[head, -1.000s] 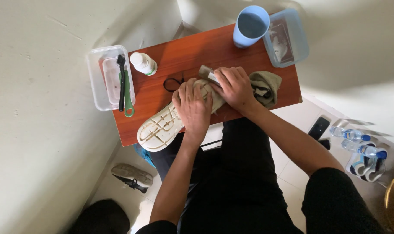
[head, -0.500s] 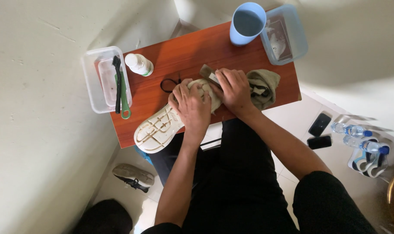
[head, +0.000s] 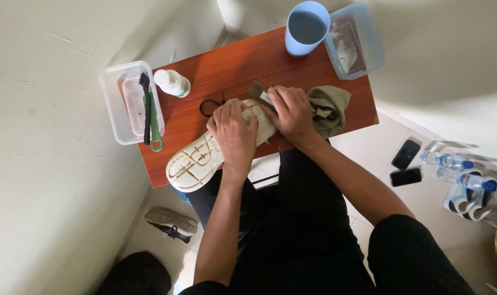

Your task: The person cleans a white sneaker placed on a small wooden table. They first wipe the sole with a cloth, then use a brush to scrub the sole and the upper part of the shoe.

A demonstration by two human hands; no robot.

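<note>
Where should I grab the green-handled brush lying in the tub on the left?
Grip the green brush by its long handle near the looped end, which lies toward the tub's near edge. Come from above: it lies flat, beside a black brush, with walls around.

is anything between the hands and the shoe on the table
Nothing visible. The left hand rests directly on the pale shoe, which lies sole up on the red-brown table. The right hand presses a brush against the shoe's other end, beside a crumpled cloth.
</note>
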